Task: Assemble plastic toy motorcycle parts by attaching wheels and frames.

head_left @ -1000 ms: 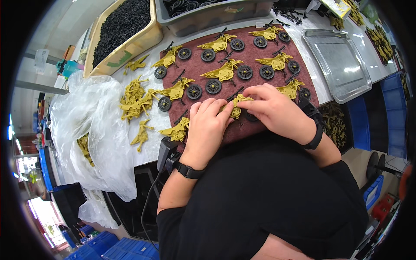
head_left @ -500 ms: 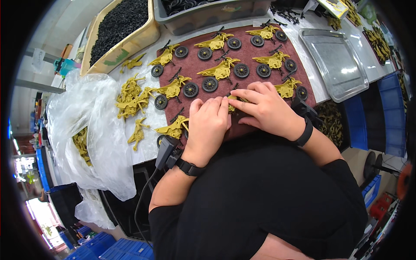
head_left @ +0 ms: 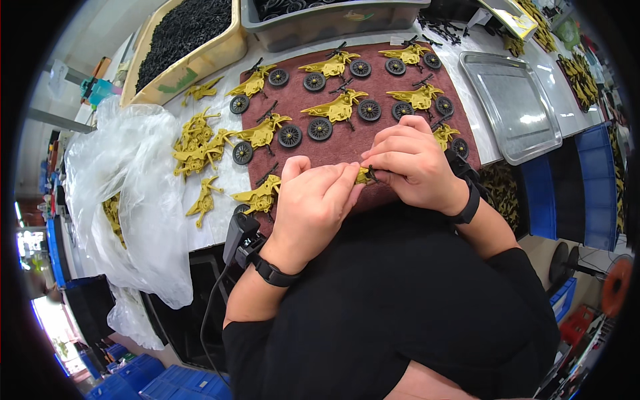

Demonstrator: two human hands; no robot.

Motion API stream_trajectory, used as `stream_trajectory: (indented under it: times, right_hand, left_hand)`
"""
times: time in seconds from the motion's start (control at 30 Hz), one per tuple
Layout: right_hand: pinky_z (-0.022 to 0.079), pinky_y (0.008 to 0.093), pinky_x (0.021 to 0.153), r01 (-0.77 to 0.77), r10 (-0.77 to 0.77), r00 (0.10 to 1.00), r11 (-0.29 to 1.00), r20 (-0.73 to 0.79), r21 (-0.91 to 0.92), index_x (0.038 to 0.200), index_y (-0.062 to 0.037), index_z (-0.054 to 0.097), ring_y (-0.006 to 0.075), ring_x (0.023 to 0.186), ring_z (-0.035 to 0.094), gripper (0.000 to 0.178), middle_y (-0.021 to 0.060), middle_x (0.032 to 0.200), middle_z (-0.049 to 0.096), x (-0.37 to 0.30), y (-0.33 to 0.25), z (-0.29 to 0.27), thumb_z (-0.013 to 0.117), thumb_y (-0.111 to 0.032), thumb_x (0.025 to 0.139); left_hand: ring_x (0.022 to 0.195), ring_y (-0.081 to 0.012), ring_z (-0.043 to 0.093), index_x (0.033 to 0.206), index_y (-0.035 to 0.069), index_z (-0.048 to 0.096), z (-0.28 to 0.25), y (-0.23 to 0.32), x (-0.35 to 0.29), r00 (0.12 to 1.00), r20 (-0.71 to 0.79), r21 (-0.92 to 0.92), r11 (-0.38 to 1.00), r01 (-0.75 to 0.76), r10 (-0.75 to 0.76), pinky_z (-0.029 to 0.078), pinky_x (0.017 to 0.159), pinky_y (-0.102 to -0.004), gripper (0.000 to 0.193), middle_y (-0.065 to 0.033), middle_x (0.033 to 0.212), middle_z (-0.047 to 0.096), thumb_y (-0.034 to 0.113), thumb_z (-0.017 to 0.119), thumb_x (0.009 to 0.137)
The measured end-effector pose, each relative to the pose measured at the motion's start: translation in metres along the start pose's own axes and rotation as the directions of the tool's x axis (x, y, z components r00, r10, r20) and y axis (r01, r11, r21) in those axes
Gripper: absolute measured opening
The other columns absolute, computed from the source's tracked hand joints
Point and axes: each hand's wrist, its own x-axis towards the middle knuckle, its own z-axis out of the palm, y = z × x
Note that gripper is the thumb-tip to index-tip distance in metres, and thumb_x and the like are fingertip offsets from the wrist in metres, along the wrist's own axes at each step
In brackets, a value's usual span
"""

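Note:
My left hand and my right hand come together at the near side of the dark red cloth. Between their fingertips is a small yellow toy motorcycle body, mostly hidden by the fingers. A black handlebar shows at its right end, against my right fingers. Both hands are closed in a pinch. Beyond them stand rows of yellow toy motorcycles with black handlebars and spoked wheels. Another toy motorcycle sits just left of my left hand, partly covered by it.
Loose yellow bodies lie in a pile left of the cloth, beside a clear plastic bag. A cream bin of black parts and a grey bin stand at the back. A clear tray lies at the right.
Both hands have drawn slightly nearer to me, and the held body has lifted and turned. My right fingers have curled from spread to a pinch, and the handlebar now shows.

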Motion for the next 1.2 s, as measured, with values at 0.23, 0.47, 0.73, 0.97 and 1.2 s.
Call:
stream_trajectory:
  times: [0.23, 0.47, 0.73, 0.97, 1.2]
  right_hand:
    - [0.04, 0.0377, 0.089, 0.034, -0.032, 0.999, 0.998, 0.04, -0.055, 0.103, -0.0094, 0.064, 0.0205, 0.099, 0.057, 0.04, 0.0026, 0.1, 0.063, 0.004, 0.005, -0.006, 0.077, -0.021, 0.067]
    - [0.042, 0.0322, 0.095, -0.428, 0.544, 0.814, 0.324, 0.204, 0.844, 0.132, 0.0024, 0.04, 0.0161, 0.109, 0.051, 0.062, 0.0086, 0.122, 0.051, -0.005, -0.002, -0.006, 0.066, -0.029, 0.086]
    - [0.05, 0.025, 0.085, -0.485, 0.54, 0.803, 0.349, 0.25, 0.802, 0.119, 0.001, 0.052, 0.0119, 0.098, 0.059, 0.034, 0.007, 0.11, 0.059, 0.0, -0.004, -0.005, 0.061, -0.001, 0.086]
    - [0.05, 0.0245, 0.082, -0.412, 0.425, 0.886, 0.541, 0.184, 0.733, 0.12, 0.0008, 0.051, 0.0114, 0.097, 0.059, 0.035, 0.0067, 0.11, 0.06, -0.002, -0.006, -0.001, 0.06, 0.001, 0.086]
    - [0.05, 0.0226, 0.076, -0.445, 0.48, 0.858, 0.513, 0.184, 0.734, 0.112, 0.0017, 0.059, 0.0095, 0.084, 0.062, 0.026, 0.0056, 0.097, 0.065, -0.004, -0.014, 0.005, 0.061, -0.004, 0.086]
  left_hand:
    - [0.079, -0.0181, 0.063, 0.099, 0.005, 0.065, -0.001, -0.005, 0.003, 1.0, -0.028, 0.004, 1.0, -0.011, 0.011, 0.039, 0.071, -0.0337, 0.031, -0.005, 0.09, 0.068, 0.005, 0.074, 0.07]
    - [0.091, -0.0231, 0.063, 0.095, 0.006, 0.069, 0.001, -0.008, 0.002, 0.949, -0.276, 0.214, 0.973, -0.091, 0.15, 0.041, 0.078, -0.0337, 0.029, -0.0052, 0.097, 0.067, 0.004, 0.075, 0.067]
    - [0.116, -0.0264, 0.052, 0.123, 0.002, 0.053, 0.014, 0.006, 0.005, 0.897, -0.282, -0.492, 0.854, 0.168, -0.34, 0.041, 0.096, -0.0387, 0.055, -0.0172, 0.117, 0.059, 0.018, 0.074, 0.076]
    - [0.103, -0.0183, 0.06, 0.117, -0.005, 0.054, 0.011, -0.005, -0.009, 0.872, 0.077, -0.87, 0.396, 0.296, -0.483, 0.046, 0.09, -0.028, 0.033, -0.0153, 0.111, 0.063, 0.007, 0.062, 0.088]
    - [0.098, -0.017, 0.061, 0.11, -0.004, 0.057, 0.013, -0.001, -0.012, 0.857, 0.027, -0.82, 0.479, 0.313, -0.514, 0.048, 0.087, -0.027, 0.024, -0.0142, 0.106, 0.065, 0.008, 0.061, 0.089]
